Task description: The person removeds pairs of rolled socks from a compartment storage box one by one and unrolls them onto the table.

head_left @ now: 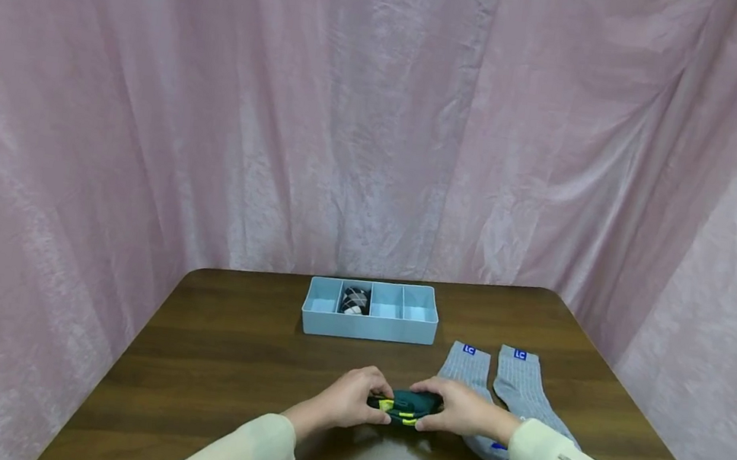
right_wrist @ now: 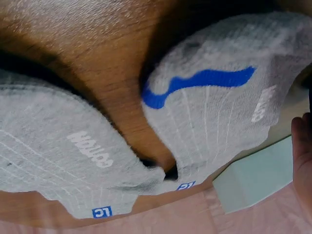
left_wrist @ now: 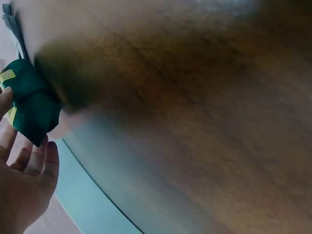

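Between my two hands, just above or on the table's near middle, is a folded bundle of dark green socks [head_left: 413,400] with yellow stripes. My left hand [head_left: 354,401] pinches its left end, thumb on the near side and fingers on the far side. At the opposite end my right hand [head_left: 462,410] grips it the same way. The left wrist view shows the green bundle [left_wrist: 36,100] by the left fingers [left_wrist: 36,156]. Only an edge of the right hand [right_wrist: 303,165] enters the right wrist view, where its hold is hidden.
Two grey ribbed socks [head_left: 522,383] with blue tags lie flat at the right, one partly under the right forearm. Behind stands a light blue divided box [head_left: 366,328]; rolled black-and-white argyle socks [head_left: 355,301] fill its second compartment from the left. Pink curtains [head_left: 383,109] hang beyond the wooden table [head_left: 210,341].
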`<state>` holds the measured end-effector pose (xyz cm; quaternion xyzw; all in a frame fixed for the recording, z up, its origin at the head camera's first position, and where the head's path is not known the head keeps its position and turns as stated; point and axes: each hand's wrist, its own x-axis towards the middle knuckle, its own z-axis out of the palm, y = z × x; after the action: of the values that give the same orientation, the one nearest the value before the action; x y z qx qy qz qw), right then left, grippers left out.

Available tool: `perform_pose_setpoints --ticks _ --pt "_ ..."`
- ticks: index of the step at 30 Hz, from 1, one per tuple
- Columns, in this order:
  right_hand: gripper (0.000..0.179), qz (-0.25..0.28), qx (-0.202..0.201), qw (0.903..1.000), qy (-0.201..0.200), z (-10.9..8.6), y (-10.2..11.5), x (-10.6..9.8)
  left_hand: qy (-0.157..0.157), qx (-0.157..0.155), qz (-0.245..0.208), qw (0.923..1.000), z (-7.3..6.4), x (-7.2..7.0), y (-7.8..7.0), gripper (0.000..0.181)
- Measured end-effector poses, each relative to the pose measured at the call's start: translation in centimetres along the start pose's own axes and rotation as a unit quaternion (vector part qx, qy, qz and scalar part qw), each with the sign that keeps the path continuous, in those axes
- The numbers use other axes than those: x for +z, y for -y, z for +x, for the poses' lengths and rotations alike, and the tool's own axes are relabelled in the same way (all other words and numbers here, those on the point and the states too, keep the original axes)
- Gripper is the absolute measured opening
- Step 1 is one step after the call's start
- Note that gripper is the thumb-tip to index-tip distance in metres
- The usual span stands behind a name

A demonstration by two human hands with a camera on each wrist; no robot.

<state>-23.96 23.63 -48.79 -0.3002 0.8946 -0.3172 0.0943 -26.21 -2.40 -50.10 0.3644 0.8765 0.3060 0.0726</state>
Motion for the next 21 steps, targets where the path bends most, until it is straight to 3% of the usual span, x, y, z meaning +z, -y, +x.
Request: perform_pose_setpoints --ticks 4,11,15,21 --pt "0.047 0.014 -0.001 0.9999 -0.007 0.0 0.1 -0.5 0.011 -0.012 -0.03 0.9994 -0.6 -0.4 0.5 0.04" --pt "0.03 -0.073 -0.038 0.9955 -0.047 0.9 -0.3 -0.2 0.017 -0.025 -0.071 0.997 -1.5 -1.1 1.1 0.029" --pt "0.028 -0.082 -0.038 0.994 -0.061 1.1 -0.4 0.2 0.016 -0.029 -0.062 0.9975 -1.8 -0.9 1.0 0.024" --pt "0.028 -0.063 -0.02 0.9962 -0.056 1.0 -0.2 0.4 0.013 0.0 -0.006 0.9999 -2.2 0.4 0.3 0.025"
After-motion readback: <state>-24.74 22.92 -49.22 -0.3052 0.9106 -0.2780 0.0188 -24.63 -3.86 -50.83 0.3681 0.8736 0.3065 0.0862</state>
